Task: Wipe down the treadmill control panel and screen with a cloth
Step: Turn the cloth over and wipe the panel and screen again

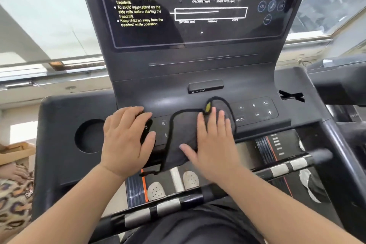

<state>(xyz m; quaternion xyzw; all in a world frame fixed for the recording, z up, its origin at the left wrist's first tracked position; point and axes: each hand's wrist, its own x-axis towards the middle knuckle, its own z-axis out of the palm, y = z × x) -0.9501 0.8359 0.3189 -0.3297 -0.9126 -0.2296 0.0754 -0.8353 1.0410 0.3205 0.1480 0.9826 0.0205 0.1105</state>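
Mid-wipe on the control panel [255, 114]: right hand [213, 144] presses the grey cloth [184, 128] under straight, spread fingers [221, 123]; left hand [126, 138] rests flat alongside (bracing, probably). Next: sweep right of the fingers, then the screen [198, 31] above.

A grey cloth [183, 134] lies on a treadmill's black panel [255, 114]. The right hand [213, 144] presses flat on the cloth. The left hand [126, 140] rests flat on buttons just left of the cloth. Above the cloth stands the dark screen [198, 31], printed with a caution notice.
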